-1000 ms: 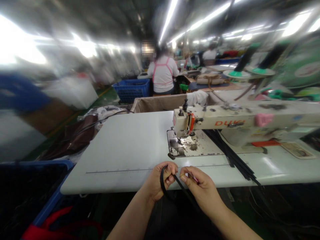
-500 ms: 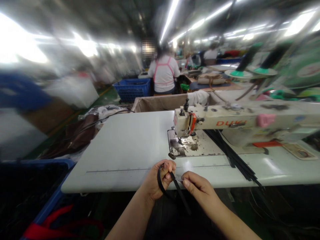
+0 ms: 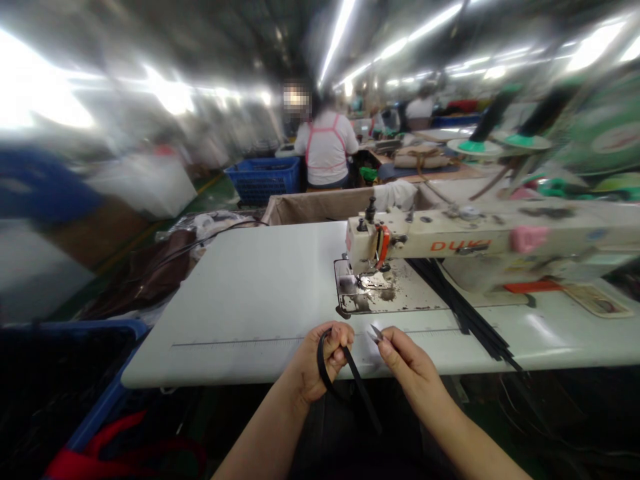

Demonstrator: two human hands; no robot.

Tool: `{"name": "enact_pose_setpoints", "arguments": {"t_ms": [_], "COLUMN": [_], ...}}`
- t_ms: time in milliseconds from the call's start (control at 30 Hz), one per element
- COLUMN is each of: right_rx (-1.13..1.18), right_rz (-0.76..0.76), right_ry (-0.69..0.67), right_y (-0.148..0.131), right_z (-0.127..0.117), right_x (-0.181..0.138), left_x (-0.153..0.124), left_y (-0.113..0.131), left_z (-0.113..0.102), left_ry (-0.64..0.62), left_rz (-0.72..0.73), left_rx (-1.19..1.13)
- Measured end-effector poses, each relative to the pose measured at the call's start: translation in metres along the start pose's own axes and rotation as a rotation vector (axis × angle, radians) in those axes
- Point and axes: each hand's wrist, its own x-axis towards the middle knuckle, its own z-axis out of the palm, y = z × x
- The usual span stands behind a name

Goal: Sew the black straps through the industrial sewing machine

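My left hand [image 3: 325, 357] is closed on a narrow black strap [image 3: 363, 393], over the front edge of the white sewing table [image 3: 240, 293]. The strap bends into a loop beside my fingers, and its end hangs down toward my lap. A short way to the right, my right hand [image 3: 407, 360] grips thread snips [image 3: 376, 333]. Only their pointed metal blades show past my thumb and fingertips, angled up to the left and apart from the strap. The sewing machine's needle area [image 3: 367, 280] lies just beyond both hands.
Several black straps [image 3: 465, 313] lie under the arm of the sewing machine [image 3: 450, 233], hanging over the table's front edge. A blue crate [image 3: 107, 407] stands at the left. Farther off are a brown-lined bin [image 3: 320, 203] and a co-worker's back [image 3: 327, 150].
My right hand has moved a little up and right, away from the strap, and the snips' blades now show clearly. My left hand still holds the looped strap, nearly unmoved.
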Motion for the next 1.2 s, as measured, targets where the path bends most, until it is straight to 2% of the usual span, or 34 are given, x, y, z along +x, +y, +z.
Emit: {"name": "enact_pose_setpoints", "arguments": {"t_ms": [100,167,333,433,467,533,633,700,767,833,900,1033,1100,1200], "right_rx": [-0.069,-0.159,-0.508,-0.629,-0.634,-0.643,-0.712,-0.765,-0.802,-0.819,-0.814,-0.776,-0.761,-0.752], "right_rz": [-0.055,-0.161,-0.654,-0.835,-0.849,-0.829,-0.765,-0.735,-0.709,-0.674,-0.644,-0.635,-0.654,-0.685], "right_ry": [0.011,-0.006,-0.153,-0.240,-0.258,-0.297,-0.350,-0.366,-0.363,-0.366,-0.370,-0.295,-0.264,-0.262], "right_y": [-0.001,-0.002,-0.009,-0.016,-0.018,-0.017,-0.010,-0.001,0.006,0.013,0.018,0.030,0.036,0.039], "right_z": [-0.005,-0.006,-0.011,-0.015,-0.016,-0.017,-0.018,-0.018,-0.019,-0.019,-0.020,-0.017,-0.015,-0.014], "right_x": [0.000,-0.002,-0.008,-0.011,-0.011,-0.012,-0.014,-0.015,-0.014,-0.012,-0.008,0.002,0.008,0.017], "left_x": [0.002,0.003,0.005,0.010,0.013,0.020,0.032,0.041,0.049,0.056,0.061,0.065,0.065,0.065], "left_y": [0.000,0.000,-0.002,-0.006,-0.007,-0.008,-0.008,-0.008,-0.010,-0.012,-0.015,-0.017,-0.015,-0.008], "left_z": [0.001,0.002,0.000,-0.005,-0.006,-0.007,-0.008,-0.011,-0.015,-0.022,-0.031,-0.047,-0.052,-0.054], "left_ry": [0.040,0.057,0.051,0.095,0.115,0.139,0.067,-0.065,-0.194,-0.246,-0.170,0.231,0.380,0.443], "left_rz": [0.005,-0.008,-0.100,-0.123,-0.069,0.144,0.454,0.507,0.488,0.461,0.441,0.362,0.340,0.436], "left_rx": [0.024,0.040,0.157,0.397,0.509,0.760,1.129,1.372,1.588,1.761,1.905,2.129,2.178,2.176]}}
